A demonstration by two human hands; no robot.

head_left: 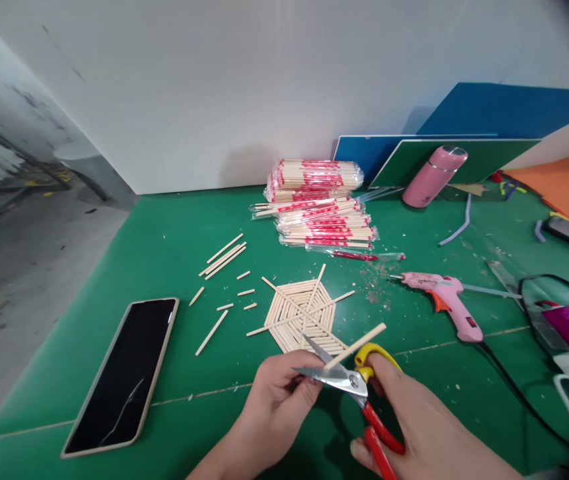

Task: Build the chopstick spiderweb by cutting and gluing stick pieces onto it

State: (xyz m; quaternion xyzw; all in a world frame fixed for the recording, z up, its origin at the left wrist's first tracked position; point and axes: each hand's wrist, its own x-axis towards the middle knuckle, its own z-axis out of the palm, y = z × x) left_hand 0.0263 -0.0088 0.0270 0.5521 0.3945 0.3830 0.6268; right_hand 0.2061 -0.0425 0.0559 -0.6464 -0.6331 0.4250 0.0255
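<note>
My right hand point(409, 420) grips a pair of scissors point(349, 383) by its red and yellow handles, blades spread apart. A wooden stick point(359, 343) lies between the blades, slanting up to the right. At its lower end my left hand point(282, 400) is closed, thumb and fingers pinched beside the lower blade; the end itself is hidden there. Just beyond the hands a web-like hexagon of sticks point(284, 310) lies flat, with longer sticks crossing its centre. Left of it are several loose longer sticks point(224, 260) and short cut pieces point(246, 293).
Plastic-wrapped bundles of sticks point(319, 220) lie by the white wall. A pink bottle point(434, 177) leans against green and blue boards. To the right rests a pink glue gun point(444, 297) with its black cord point(524, 400). A phone point(124, 373) lies on the green table at left.
</note>
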